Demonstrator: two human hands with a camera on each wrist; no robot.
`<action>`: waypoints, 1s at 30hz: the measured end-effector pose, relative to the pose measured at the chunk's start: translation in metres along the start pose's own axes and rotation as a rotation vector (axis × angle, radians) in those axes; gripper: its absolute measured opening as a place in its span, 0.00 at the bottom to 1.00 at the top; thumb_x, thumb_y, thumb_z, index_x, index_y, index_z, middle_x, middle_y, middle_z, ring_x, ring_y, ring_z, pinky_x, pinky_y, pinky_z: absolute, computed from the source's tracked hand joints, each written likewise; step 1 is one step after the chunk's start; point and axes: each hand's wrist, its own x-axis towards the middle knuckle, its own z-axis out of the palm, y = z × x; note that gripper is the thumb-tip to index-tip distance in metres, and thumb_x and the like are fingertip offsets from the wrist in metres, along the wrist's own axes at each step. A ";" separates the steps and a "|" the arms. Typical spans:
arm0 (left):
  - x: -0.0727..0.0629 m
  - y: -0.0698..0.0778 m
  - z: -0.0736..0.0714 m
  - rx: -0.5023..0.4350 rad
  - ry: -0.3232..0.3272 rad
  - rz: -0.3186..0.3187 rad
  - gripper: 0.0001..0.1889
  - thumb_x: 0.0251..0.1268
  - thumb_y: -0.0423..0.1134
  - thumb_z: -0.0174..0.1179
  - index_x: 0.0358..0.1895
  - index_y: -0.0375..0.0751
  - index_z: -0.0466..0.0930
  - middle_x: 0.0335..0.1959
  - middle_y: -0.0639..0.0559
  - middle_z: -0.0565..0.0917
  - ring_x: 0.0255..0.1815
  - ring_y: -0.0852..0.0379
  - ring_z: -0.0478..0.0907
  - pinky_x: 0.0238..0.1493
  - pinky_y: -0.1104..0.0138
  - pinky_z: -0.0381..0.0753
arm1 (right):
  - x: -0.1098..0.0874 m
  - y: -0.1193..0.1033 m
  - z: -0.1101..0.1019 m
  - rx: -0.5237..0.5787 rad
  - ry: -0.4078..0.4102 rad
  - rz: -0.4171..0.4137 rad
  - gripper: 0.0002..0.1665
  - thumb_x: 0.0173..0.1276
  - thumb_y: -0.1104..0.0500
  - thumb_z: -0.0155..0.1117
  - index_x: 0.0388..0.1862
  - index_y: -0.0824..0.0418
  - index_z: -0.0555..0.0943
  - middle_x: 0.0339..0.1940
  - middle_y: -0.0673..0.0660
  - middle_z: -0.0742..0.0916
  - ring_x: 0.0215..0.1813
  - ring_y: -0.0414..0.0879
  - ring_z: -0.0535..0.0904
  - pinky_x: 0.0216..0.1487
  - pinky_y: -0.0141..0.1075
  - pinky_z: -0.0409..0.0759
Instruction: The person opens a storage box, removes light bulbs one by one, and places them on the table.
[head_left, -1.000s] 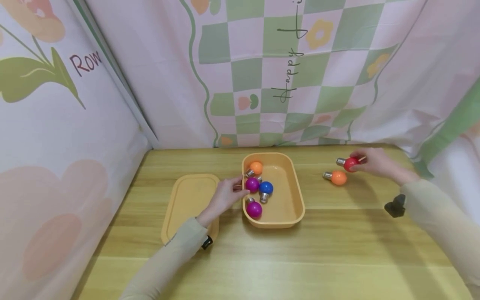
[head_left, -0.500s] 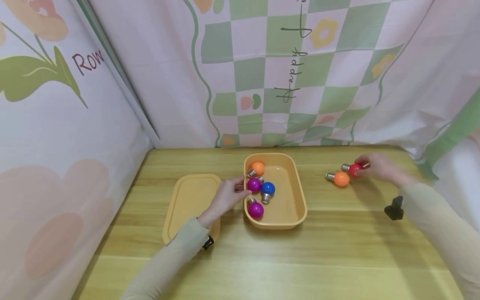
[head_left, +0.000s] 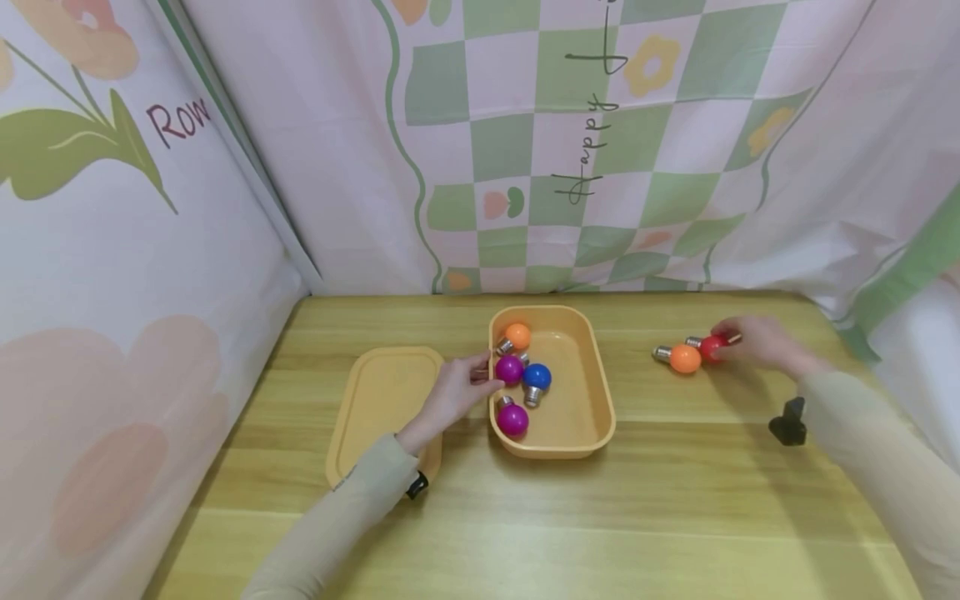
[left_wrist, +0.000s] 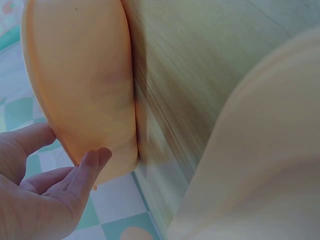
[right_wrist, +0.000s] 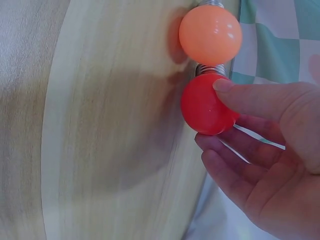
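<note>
My right hand [head_left: 757,342] pinches a red light bulb [right_wrist: 207,105] between thumb and fingers, its metal screw base pointing away from the palm. An orange bulb [head_left: 685,359] lies on the table right beside it, overlapping it in the head view. My left hand [head_left: 453,392] holds the left rim of a yellow-orange plastic box [head_left: 605,400], with fingers along the outer wall [left_wrist: 100,95]. Inside the box, along its left side, are a small orange bulb [head_left: 517,336], two purple bulbs [head_left: 513,420] and a blue bulb [head_left: 537,377]; another metal base shows partly behind the upper purple one.
A matching flat lid [head_left: 382,392] lies on the wooden table [head_left: 562,525] left of the box, partly under my left forearm. Printed curtains [head_left: 502,150] rise behind the table and along both sides. A black wrist-worn piece [head_left: 789,422] hangs at my right sleeve.
My right hand has lowered the red bulb toward the table, bringing it close against the orange one. The left hand stays at the box rim; the view has shifted slightly.
</note>
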 end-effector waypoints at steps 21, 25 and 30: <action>0.000 0.001 -0.001 0.001 -0.012 -0.023 0.30 0.67 0.38 0.64 0.69 0.30 0.68 0.58 0.36 0.83 0.56 0.43 0.84 0.56 0.61 0.87 | -0.001 0.002 0.004 0.003 -0.044 -0.001 0.32 0.65 0.55 0.68 0.55 0.80 0.74 0.51 0.80 0.81 0.53 0.75 0.78 0.54 0.67 0.77; 0.000 0.002 -0.001 -0.005 -0.012 -0.030 0.30 0.67 0.37 0.64 0.69 0.30 0.67 0.58 0.36 0.83 0.56 0.43 0.84 0.56 0.61 0.87 | -0.001 0.002 0.005 0.014 -0.042 -0.006 0.32 0.65 0.55 0.68 0.55 0.81 0.74 0.52 0.81 0.81 0.53 0.75 0.77 0.54 0.67 0.77; 0.000 0.002 0.000 -0.011 -0.010 -0.030 0.30 0.67 0.37 0.64 0.69 0.30 0.67 0.58 0.36 0.83 0.56 0.43 0.84 0.56 0.61 0.87 | -0.002 0.003 0.005 0.030 -0.043 0.000 0.32 0.65 0.54 0.68 0.56 0.81 0.74 0.52 0.81 0.81 0.54 0.75 0.77 0.55 0.67 0.77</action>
